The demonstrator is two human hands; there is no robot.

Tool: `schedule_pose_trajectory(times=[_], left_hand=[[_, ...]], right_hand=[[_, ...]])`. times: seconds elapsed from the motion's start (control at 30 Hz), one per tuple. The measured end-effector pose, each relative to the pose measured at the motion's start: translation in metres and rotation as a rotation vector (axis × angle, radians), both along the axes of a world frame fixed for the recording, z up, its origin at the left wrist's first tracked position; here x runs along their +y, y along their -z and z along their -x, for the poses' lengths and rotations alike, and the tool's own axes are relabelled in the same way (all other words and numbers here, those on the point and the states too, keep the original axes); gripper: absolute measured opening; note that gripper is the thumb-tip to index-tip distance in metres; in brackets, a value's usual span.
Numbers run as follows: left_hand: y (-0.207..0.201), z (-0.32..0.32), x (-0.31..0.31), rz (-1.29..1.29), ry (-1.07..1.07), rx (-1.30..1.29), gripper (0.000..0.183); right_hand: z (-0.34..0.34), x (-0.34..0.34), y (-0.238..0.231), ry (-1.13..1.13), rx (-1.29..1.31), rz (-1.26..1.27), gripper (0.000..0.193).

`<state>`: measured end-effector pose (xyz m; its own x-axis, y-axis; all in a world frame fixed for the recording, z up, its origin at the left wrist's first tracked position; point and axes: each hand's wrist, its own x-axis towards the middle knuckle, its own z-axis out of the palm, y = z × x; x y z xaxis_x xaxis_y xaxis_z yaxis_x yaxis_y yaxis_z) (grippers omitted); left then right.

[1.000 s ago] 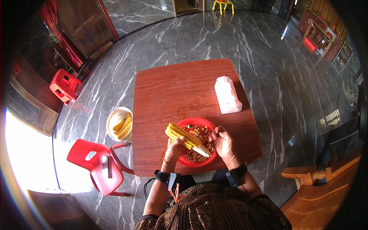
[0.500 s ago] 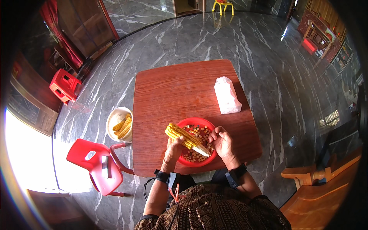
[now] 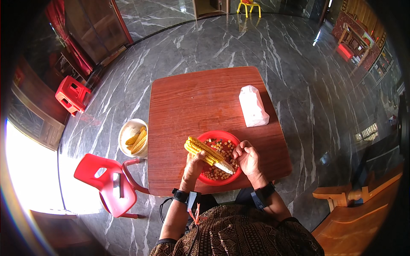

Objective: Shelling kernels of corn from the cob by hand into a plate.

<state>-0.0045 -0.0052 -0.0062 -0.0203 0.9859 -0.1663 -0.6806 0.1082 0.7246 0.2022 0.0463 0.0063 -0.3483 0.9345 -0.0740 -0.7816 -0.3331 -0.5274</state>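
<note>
Yellow corn point(image 3: 203, 151), white and bare at one end, is clasped in the left hand point(image 3: 193, 168) above a red bowl point(image 3: 217, 182) of loose kernels point(image 3: 215, 174). At the bowl's right rim, the right hand point(image 3: 248, 159) is half curled; whether it holds anything, I cannot tell. Beyond the bowl on the bench point(image 3: 192, 106) lies a white packet point(image 3: 253, 106); well left of the bowl, a white bucket point(image 3: 123, 141) contains cobs point(image 3: 139, 142).
</note>
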Motion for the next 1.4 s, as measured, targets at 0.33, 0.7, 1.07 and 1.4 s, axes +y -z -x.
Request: schedule_pose_trajectory(times=[0.33, 0.7, 1.07, 1.4], left_hand=[[-0.003, -0.004, 0.002, -0.026, -0.043, 0.005, 0.048], [-0.005, -0.004, 0.001, -0.021, -0.027, 0.003, 0.047], [0.011, -0.001, 0.003, -0.035, -0.056, -0.035, 0.042], [0.000, -0.005, 0.001, -0.002, -0.063, 0.018, 0.052]], right_hand=[[0.003, -0.001, -0.003, 0.029, -0.121, -0.053, 0.015], [0.005, -0.003, 0.002, 0.010, -0.260, -0.137, 0.009], [0.006, -0.003, 0.000, 0.025, -0.270, -0.153, 0.012], [0.005, -0.004, -0.001, 0.038, -0.243, -0.141, 0.020]])
